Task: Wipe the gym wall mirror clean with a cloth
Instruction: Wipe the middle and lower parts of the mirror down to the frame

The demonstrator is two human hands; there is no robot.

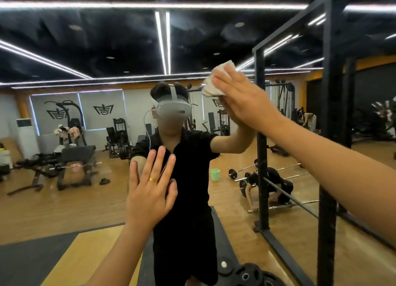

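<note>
**A:** The gym wall mirror [81, 195] fills nearly the whole view. What worries you most?

**B:** The glass itself. The left hand [150, 191] lies flat on it, low and near the middle. Its fingers are spread and straight, and it holds nothing. A bare palm will probably leave prints or a greasy smear, so that patch may need wiping again.

**A:** And the black rack [330, 114] on the right?

**B:** It stands close beside the right arm, which reaches up past it. If the wipe sweeps further right, I judge the forearm could knock the upright. The glass behind the posts also looks awkward to reach, so streaks may be left there.

**A:** The weight plates [255, 275] at the bottom edge?

**B:** They lie low, near where the person stands. A sideways step while looking up could catch them.

**A:** Now the upper hand.

**B:** The right hand [242, 101] is high and right of the middle. Its fingers are straight and together, pressing the cloth [214, 82] against the mirror rather than gripping it. The cloth is bunched and pokes out past the fingertips. With nothing curled round it, it could slip from under the palm and drop, or merely push the dirt about.

**A:** Smallest thing?

**B:** The gold ring [153, 180] on the left hand. If that hand slides, the metal might scratch the glass.
</note>
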